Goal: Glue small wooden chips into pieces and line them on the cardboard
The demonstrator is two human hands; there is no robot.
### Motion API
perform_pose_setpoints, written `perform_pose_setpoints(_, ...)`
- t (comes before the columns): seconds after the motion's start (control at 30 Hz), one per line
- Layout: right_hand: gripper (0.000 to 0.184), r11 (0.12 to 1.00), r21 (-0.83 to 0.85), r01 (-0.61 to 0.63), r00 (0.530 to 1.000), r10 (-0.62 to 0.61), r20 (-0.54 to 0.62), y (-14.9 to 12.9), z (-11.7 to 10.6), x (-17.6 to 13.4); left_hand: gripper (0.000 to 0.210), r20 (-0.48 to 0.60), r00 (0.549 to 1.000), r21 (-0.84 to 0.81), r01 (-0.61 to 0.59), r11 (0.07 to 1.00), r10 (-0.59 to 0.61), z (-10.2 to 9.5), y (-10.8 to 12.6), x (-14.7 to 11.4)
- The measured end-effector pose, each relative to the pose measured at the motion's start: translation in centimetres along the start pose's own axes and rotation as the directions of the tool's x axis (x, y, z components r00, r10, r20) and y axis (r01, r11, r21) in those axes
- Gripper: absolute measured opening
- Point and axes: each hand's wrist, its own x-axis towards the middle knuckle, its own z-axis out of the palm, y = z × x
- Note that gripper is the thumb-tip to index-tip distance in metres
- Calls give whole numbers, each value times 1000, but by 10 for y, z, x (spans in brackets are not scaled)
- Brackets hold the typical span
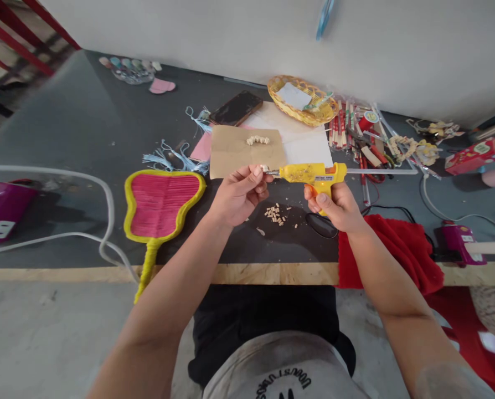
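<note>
My right hand (pixel 333 205) is wrapped round the handle of a yellow hot glue gun (pixel 309 173), with a long clear glue stick (pixel 380 171) sticking out of its back. The gun's nozzle points left, toward my left hand (pixel 247 191). Between that hand's thumb and fingers is a small cream-coloured piece (pixel 264 168), right at the nozzle tip. Below, a pile of small cream pieces (pixel 276 214) lies on the dark table. Behind my left hand, a curved row of similar pieces (pixel 258 140) rests on a brown card (pixel 231 149).
A pink-and-yellow fan (pixel 164 205) lies at left, near light-blue tassels (pixel 173 158). A phone (pixel 237 108) and a wicker basket (pixel 301 100) are at the back. Red cloth (pixel 388 249) hangs over the front edge. Tools and sticks (pixel 367 138) clutter the right; purple power strips (pixel 6 210) sit at both sides.
</note>
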Motion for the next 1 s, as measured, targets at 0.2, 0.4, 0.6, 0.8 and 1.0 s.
perform_pose_setpoints(0.2,32,997,75,14,996,-7,-94,2,-8,3,16,-51,999,4,10,1000,-9,-1,1,1)
perform_pose_setpoints(0.4,35,995,-14,-104,928,92,-360,7,-45,12,10,-74,997,-12,18,1000,-19,-2,2,2)
perform_pose_setpoints(0.6,54,944,-164,-287,811,148,-566,22,-85,13,11,-71,997,-5,36,999,-37,0,3,0)
perform_pose_setpoints(0.8,49,658,-587,-472,776,-6,-631,28,-92,9,10,-54,998,-17,31,999,-32,-1,2,0)
perform_pose_setpoints(1.0,29,309,-861,-405,792,-351,-499,12,-73,7,10,-53,998,-8,45,999,-45,-1,1,1)
